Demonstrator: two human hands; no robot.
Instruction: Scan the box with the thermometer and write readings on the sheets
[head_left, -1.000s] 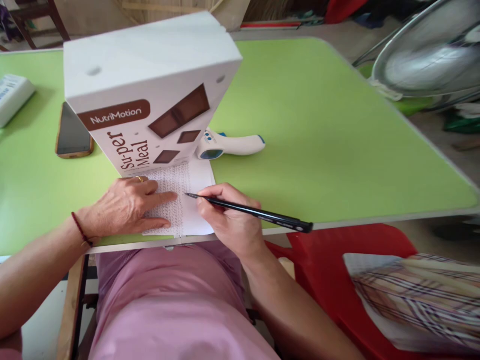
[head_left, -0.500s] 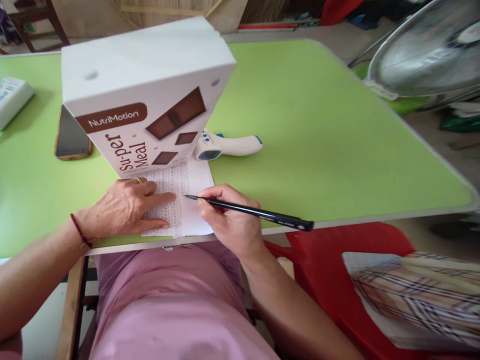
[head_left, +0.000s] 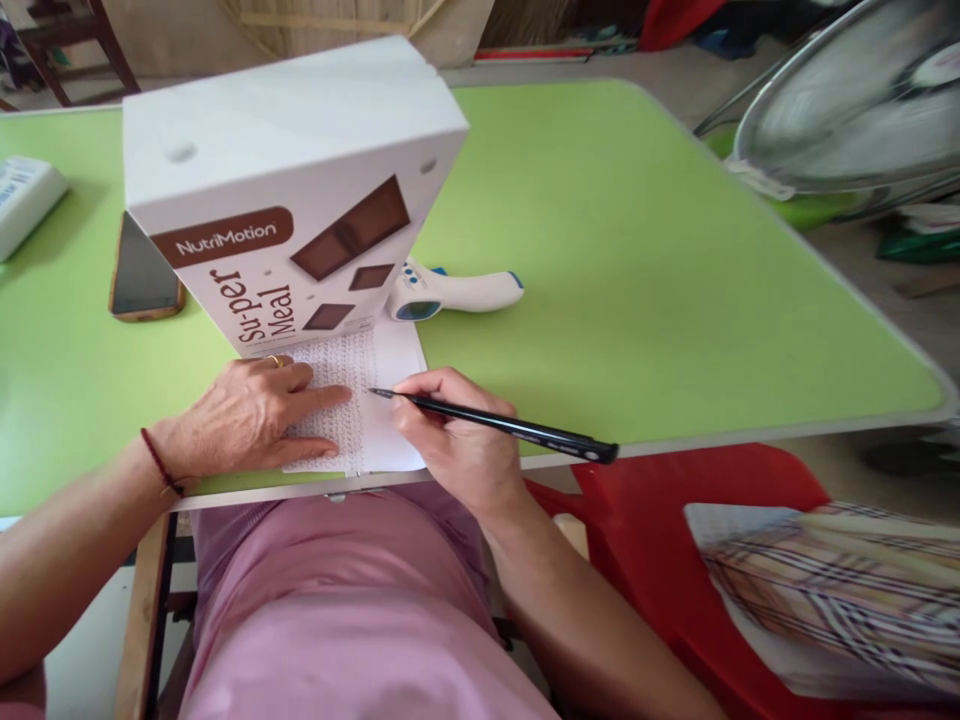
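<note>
A black pen (head_left: pixel 517 428) is pinched in my right hand (head_left: pixel 465 440), its tip on or just over a sheet of paper (head_left: pixel 394 430). Rows of small handwriting cover the left and middle of the sheet; its right strip is blank. My left hand (head_left: pixel 259 415) lies on the paper's left side, fingers spread, index finger pointing toward the pen tip. Behind the sheet stands a tall white NutriMotion box (head_left: pixel 300 200), its base at the paper's far end. Beside the box lies a white and blue infrared thermometer (head_left: pixel 465 292).
A phone (head_left: pixel 146 270) rests left of the box on the green table (head_left: pixel 637 270), with a white box (head_left: pixel 26 200) at the far left. A fan (head_left: pixel 855 110) stands past the right edge. A red chair (head_left: pixel 675 520) holding plaid cloth (head_left: pixel 840 590) is at my right.
My right hand and the pen's rear end have shifted very slightly left. My left hand, the paper and the box stay where they were.
</note>
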